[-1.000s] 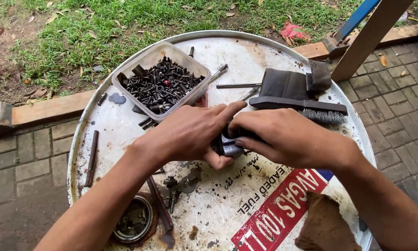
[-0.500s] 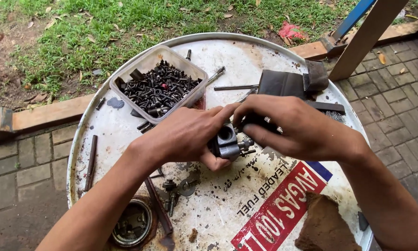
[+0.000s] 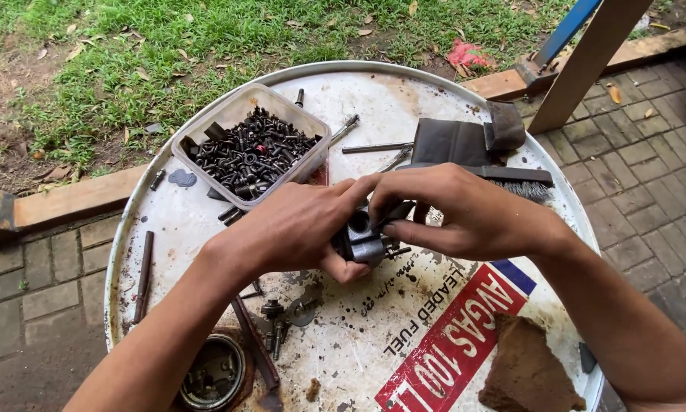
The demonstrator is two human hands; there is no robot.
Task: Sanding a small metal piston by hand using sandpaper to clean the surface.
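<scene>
Above the middle of the white drum-top bench [image 3: 205, 221], a small dark metal part [image 3: 363, 241] sits between both hands. From the left, the left hand [image 3: 297, 229] cups it underneath, fingers clenched around its body. From the right, the right hand [image 3: 453, 210] pinches its upper edge with the fingertips. Farther left, a plastic tub of black screws [image 3: 251, 149] rests; a wire brush [image 3: 511, 179] lies far right.

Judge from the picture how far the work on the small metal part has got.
Done: loose screws fill the plastic tub. In hand: the left hand holds the metal part while the right hand works at its top. Left: bolts and a wire brush lie unused on the drum lid.
</scene>
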